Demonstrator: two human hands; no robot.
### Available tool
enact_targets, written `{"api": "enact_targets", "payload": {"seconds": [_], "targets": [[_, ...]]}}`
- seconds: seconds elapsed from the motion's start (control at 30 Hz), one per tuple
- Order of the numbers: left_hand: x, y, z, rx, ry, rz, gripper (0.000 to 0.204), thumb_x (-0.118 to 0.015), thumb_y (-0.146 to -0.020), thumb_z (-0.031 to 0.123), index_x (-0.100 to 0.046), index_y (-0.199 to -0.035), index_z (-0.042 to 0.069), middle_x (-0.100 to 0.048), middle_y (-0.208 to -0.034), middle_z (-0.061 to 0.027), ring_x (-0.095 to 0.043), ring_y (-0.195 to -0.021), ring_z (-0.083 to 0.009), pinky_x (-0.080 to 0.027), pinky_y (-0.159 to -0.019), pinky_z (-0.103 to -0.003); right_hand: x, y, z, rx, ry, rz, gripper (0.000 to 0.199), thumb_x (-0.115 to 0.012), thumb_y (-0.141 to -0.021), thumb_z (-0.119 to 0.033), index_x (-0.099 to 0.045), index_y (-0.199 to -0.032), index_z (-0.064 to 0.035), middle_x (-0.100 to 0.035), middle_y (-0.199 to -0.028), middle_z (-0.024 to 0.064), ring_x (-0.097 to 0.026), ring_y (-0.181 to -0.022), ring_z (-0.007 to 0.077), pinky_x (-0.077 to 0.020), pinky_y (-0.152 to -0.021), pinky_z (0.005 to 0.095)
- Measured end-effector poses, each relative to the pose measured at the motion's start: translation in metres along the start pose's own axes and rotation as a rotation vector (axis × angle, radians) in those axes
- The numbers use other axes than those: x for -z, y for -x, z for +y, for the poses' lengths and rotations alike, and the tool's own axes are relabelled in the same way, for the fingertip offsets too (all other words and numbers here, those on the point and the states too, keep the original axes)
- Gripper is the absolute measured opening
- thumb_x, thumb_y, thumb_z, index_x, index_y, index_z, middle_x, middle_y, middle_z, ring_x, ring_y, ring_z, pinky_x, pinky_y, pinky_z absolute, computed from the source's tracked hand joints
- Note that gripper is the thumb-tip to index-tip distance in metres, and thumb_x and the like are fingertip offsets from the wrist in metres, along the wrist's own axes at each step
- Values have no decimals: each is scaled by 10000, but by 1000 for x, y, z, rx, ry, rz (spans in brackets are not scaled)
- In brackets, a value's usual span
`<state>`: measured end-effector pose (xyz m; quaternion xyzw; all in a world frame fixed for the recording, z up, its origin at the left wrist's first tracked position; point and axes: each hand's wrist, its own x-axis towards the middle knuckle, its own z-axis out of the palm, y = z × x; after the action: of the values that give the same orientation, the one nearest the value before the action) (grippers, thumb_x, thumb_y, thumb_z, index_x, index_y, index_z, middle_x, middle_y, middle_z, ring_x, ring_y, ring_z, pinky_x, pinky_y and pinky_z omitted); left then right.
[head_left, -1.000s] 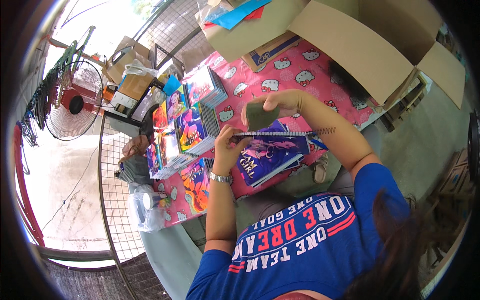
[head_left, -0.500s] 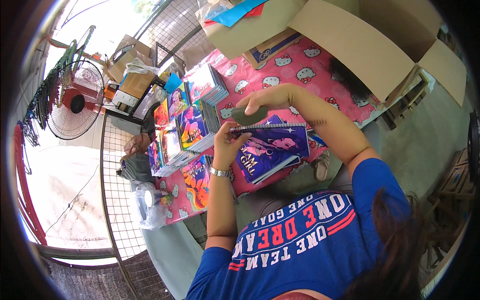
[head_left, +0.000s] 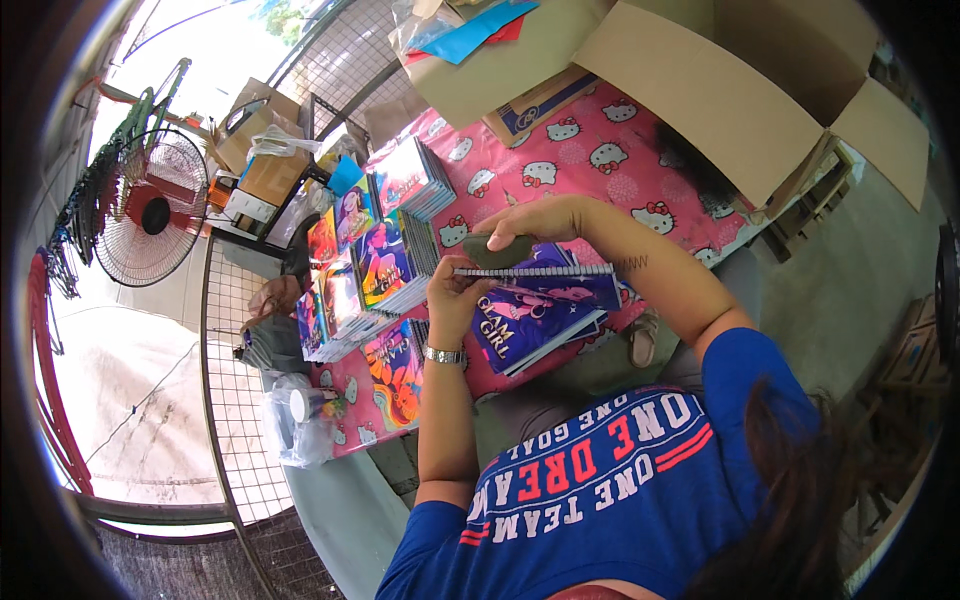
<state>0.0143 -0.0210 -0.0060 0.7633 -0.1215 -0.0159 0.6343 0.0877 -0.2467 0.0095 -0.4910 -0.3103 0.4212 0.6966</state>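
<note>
A purple-and-blue spiral notebook lies on top of a small pile on the pink cartoon-cat tablecloth. My left hand, with a metal watch at the wrist, grips the left end of its wire spiral. My right hand reaches across from the right. It holds a dark grey-green pad pressed against the spiral edge, just above my left hand's fingers.
Stacks of colourful notebooks line the table's left side, and another stack sits further back. A big open cardboard box stands at the back right. A standing fan and a wire mesh panel are on the left, and a plastic bag sits by the table corner.
My right hand has brought the pad down and a little left onto the notebook's spiral edge. My left hand has kept its hold on the notebook.
</note>
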Motion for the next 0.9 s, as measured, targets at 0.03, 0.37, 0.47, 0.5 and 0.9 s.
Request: {"api": "enact_targets", "payload": {"seconds": [0.03,0.37,0.47,0.5,0.9], "targets": [[2,2,-2,-1,29,6,325,-707,-797,-127,-535,-1037,7,-676,-900,-78,-675,-829,-128,-559,-726,-242,5,-3,2,57,-34,-44,627,-613,-859,-449,-508,-1322,-39,-608,-1166,26,-571,-1021,123,-461,-856,280],[5,4,-6,-34,109,186,236,-676,-866,-66,-525,-1024,23,-611,-909,-45,-597,-736,-92,-552,-589,-230,98,55,105,-310,1298,1166,545,-728,-771,-471,-652,-1171,-108,-594,-1199,152,-589,-1108,313,-480,-949,408],[-7,7,-6,-128,81,271,147,-633,-923,1,-548,-1043,7,-561,-932,-33,-592,-765,-91,-583,-545,-247,103,107,157,-266,1323,1031,667,-726,-794,-395,-502,-1380,-167,-399,-1464,172,-468,-1267,391,-405,-1065,477],[-5,14,-8,-132,54,310,126,-628,-934,23,-556,-1037,6,-560,-918,-29,-592,-750,-88,-580,-536,-246,86,109,163,-111,1224,1080,693,-715,-818,-368,-453,-1428,-168,-366,-1500,169,-442,-1300,391,-385,-1083,474],[-17,30,-9,-102,-37,412,220,-677,-932,136,-583,-1081,4,-566,-885,-23,-573,-648,-57,-574,-496,-235,-27,158,173,-30,1228,1189,550,-726,-818,-205,-556,-1320,-58,-572,-1235,151,-507,-1170,336,-402,-1013,414]]}}
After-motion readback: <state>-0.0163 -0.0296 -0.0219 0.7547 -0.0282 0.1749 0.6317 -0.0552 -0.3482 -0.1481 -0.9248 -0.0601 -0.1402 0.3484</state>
